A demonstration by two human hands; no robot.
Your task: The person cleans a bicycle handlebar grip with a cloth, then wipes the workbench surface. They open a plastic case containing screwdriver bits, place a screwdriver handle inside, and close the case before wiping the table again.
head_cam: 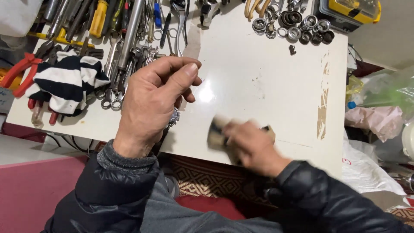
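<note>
My left hand (pixel 151 103) hovers over the white table (pixel 267 86), fingers curled around a small round metal part (pixel 174 116) that peeks out under the palm. My right hand (pixel 250 144) is blurred near the table's front edge and grips a small pale block or pad (pixel 215 131) pressed on the tabletop. Both arms wear dark padded sleeves.
Wrenches and other hand tools (pixel 125 39) pile at the back left beside a black-and-white striped cloth (pixel 64 82) and red pliers (pixel 19 73). Metal rings and bearings (pixel 297 26) lie at the back right, next to a yellow case (pixel 353 11). Plastic bags (pixel 379 116) sit right.
</note>
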